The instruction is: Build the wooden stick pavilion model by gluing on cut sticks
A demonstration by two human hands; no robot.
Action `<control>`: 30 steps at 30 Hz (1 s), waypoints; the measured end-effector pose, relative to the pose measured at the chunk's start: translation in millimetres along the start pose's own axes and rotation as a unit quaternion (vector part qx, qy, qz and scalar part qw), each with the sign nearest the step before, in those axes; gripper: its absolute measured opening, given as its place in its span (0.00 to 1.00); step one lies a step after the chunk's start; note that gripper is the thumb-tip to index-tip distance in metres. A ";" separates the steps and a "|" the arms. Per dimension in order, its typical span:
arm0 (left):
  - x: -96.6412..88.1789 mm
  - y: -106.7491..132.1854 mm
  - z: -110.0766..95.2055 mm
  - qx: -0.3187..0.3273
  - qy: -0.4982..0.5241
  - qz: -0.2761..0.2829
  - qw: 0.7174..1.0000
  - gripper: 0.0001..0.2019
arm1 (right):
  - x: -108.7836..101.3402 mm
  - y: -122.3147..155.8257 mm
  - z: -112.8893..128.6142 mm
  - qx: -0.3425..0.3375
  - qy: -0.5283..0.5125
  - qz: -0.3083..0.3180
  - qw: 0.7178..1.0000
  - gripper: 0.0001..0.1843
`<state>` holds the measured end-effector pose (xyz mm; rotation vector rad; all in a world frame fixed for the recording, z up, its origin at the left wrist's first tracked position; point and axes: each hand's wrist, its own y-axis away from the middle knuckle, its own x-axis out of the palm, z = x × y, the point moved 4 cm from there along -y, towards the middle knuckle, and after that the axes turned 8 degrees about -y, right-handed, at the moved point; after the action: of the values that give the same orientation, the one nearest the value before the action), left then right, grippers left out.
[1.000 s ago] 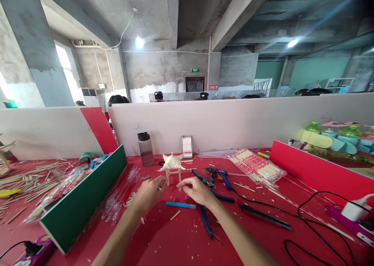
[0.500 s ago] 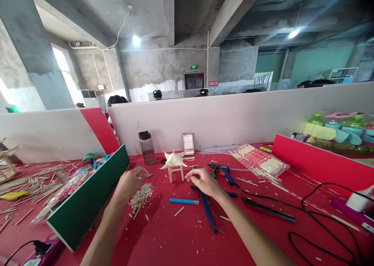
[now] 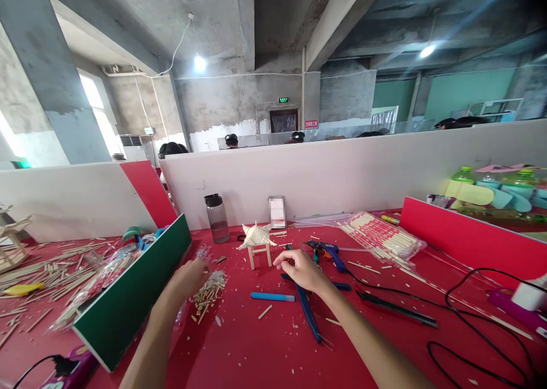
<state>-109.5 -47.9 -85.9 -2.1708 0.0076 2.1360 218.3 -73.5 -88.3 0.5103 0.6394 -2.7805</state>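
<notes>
A small pavilion model [image 3: 257, 241] made of pale wooden sticks stands upright at the middle of the red table. My right hand [image 3: 301, 268] hovers just right of its legs, fingers loosely bent with nothing visible in them. Off to the left, my left hand [image 3: 191, 278] has its fingers curled on crinkled clear plastic film [image 3: 203, 253], which shows above and below the hand; the fingertips are partly hidden. Beside that hand is a heap of cut stick pieces [image 3: 208, 298]. Blue-handled pliers [image 3: 306, 309] lie under my right wrist, and a blue pen-like tool [image 3: 272, 297] rests in front of the model.
A blue glue gun [image 3: 327, 249] trails a black cable on the right, near a black-handled cutter [image 3: 397, 309] and packed sticks [image 3: 384, 235]. A water bottle [image 3: 217, 221] and phone [image 3: 277, 212] stand at the back. Green [image 3: 137, 292] and red [image 3: 474, 229] dividers flank the workspace.
My left hand has moved down and left, away from a small grey piece on the table, and the plastic film now shows around it. My right hand stays nearly still.
</notes>
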 end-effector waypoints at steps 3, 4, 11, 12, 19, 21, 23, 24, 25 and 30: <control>1.6 -6.1 -0.6 -0.010 -0.001 -0.004 1.000 0.07 | 0.7 0.4 0.0 -0.005 0.015 0.000 1.000 0.15; 2.3 -7.4 -1.1 -0.015 -0.002 -0.007 1.000 0.07 | 0.8 0.5 -0.1 -0.006 0.018 0.000 1.000 0.15; 10.3 -7.8 -4.9 0.000 0.006 -0.001 1.000 0.11 | -1.3 0.4 -3.5 -0.002 0.036 -0.004 0.999 0.15; 10.7 -7.8 -5.1 0.001 0.008 0.002 1.000 0.11 | -2.0 0.7 -3.1 -0.004 0.045 -0.006 0.999 0.15; 8.7 -8.6 -6.2 -0.027 0.018 0.004 0.999 0.08 | -3.9 4.6 1.3 -0.024 0.132 -0.010 0.991 0.15; 8.9 -9.0 -6.3 -0.028 0.020 0.002 0.999 0.08 | -4.0 5.5 0.1 -0.031 0.163 -0.013 0.986 0.15; 9.8 -9.5 -6.0 -0.024 0.022 0.001 0.999 0.10 | -4.4 6.2 -2.0 -0.035 0.189 -0.012 0.981 0.15; 10.3 -9.8 -5.9 -0.021 0.022 0.001 1.000 0.10 | -4.8 6.4 -3.1 -0.036 0.199 -0.011 0.979 0.15; 10.9 -10.1 -5.8 -0.018 0.023 0.001 1.000 0.11 | -5.3 6.6 -3.9 -0.037 0.207 -0.010 0.978 0.15; 10.8 -9.8 -6.1 -0.015 0.020 0.000 1.000 0.09 | -9.7 6.9 -6.3 -0.039 0.218 -0.009 0.975 0.15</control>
<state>-102.4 -37.8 -95.9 -2.2285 -0.0216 2.1058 231.0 -75.1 -92.4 1.1183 0.8403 -2.6580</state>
